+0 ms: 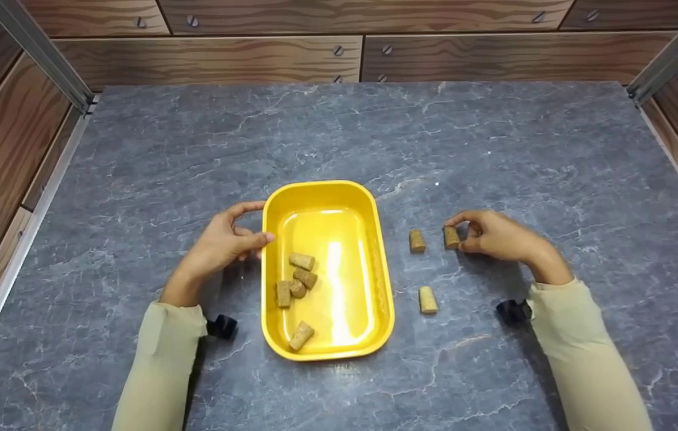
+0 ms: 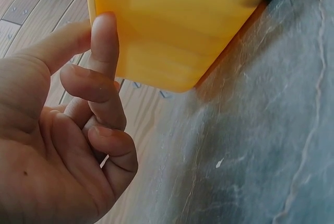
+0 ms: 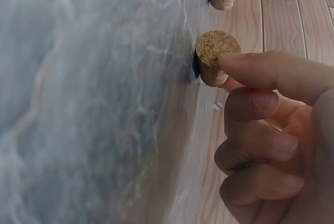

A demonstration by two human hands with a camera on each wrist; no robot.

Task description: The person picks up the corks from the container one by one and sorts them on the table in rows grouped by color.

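Observation:
My left hand pinches the left rim of a yellow plastic tray, thumb over the edge and fingers against the outer wall. The left wrist view shows that wall from the side. With thumb and forefinger, my right hand pinches a tapered cork stopper by its two ends, close to the tabletop. Just left of it stands a second cork, and a paler cork lies nearer to me. Inside the tray, several corks gather along the left side.
The grey marbled table extends around the tray on all sides. Wood-patterned panels border it at the back and sides. A black wrist camera hangs at the left cuff, another camera at the right.

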